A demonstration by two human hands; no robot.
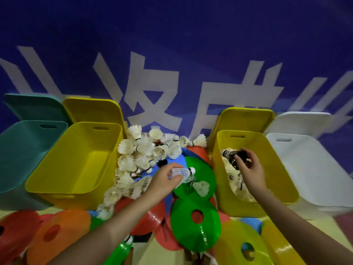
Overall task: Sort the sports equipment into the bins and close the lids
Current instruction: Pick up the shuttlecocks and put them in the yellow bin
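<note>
From the head camera, four open bins stand in a row against a blue wall with large white characters: a teal bin (24, 150), a yellow bin (76, 161), a second yellow bin (271, 169) and a white bin (313, 169), each with its lid leaning upright behind it.

Between the two yellow bins lies a heap of white shuttlecocks (141, 152), spilling over flat disc cones. Green cones (194, 222) sit in the middle, red and orange cones (55, 232) to the left, and a yellow cone (240, 243) at the lower right.

The left hand (166, 178) reaches over the heap, its grip pinched on a white shuttlecock (184, 171) held sideways with the cork pointing right, above a green cone.

The right hand (248, 167) is over the second yellow bin, its grip curled round a dark shuttlecock (232, 155) just inside the rim. Pale shuttlecocks (236, 184) already lie in the bottom of that bin. The first yellow bin shows a bare floor.
</note>
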